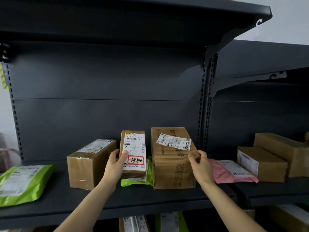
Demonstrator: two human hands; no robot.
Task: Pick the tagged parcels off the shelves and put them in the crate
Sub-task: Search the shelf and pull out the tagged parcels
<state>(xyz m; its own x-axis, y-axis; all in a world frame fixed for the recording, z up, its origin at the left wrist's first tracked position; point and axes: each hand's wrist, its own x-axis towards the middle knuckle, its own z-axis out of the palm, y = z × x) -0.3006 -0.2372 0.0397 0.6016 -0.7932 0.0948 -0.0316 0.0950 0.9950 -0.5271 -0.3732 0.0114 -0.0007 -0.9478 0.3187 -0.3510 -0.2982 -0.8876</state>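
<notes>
A small brown box carries a white shipping label and a red-framed tag. My left hand grips its left side, thumb on the label, holding it tilted up over a green mailer. A larger brown carton stands to its right on the dark shelf. My right hand rests against that carton's right edge, fingers curled on it. The crate is not in view.
A brown box stands left of the held one, and a green mailer lies at far left. A pink mailer and stacked brown boxes fill the right. More parcels sit on the shelf below.
</notes>
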